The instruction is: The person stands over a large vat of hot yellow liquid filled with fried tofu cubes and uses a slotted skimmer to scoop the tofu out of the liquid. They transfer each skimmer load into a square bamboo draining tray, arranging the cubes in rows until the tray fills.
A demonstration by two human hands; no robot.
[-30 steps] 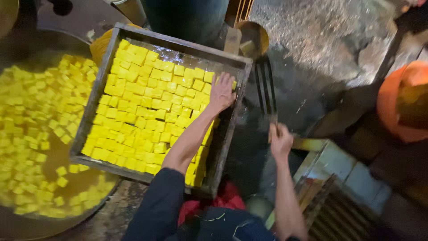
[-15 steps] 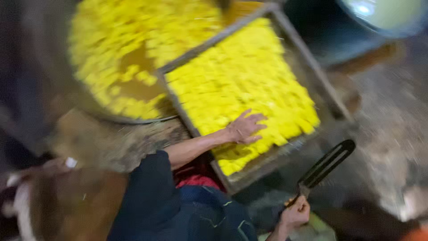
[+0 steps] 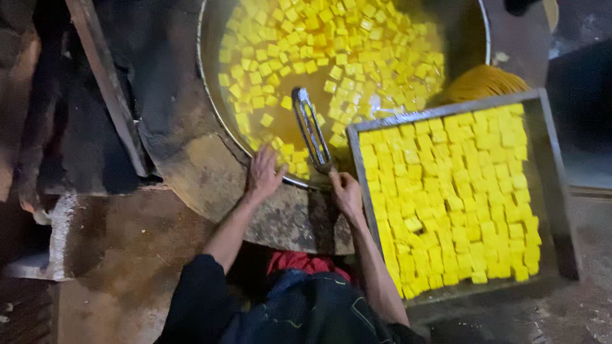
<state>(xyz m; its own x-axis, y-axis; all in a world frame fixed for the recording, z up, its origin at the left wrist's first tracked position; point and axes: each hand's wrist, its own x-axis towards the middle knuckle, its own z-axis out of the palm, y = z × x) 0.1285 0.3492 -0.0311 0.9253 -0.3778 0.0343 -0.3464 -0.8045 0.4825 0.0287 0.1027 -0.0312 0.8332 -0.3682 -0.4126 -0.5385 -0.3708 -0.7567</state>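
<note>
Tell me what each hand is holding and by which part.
The right hand grips the metal slotted paddle at its handle end. The left hand holds nothing; it rests on the big pan's rim.

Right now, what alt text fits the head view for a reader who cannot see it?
The right hand holds a long slotted metal spatula over a large round metal pan of yellow cubes in yellow liquid, and the left hand rests on the pan's rim. A rectangular metal tray packed with yellow cubes sits alongside.
</note>
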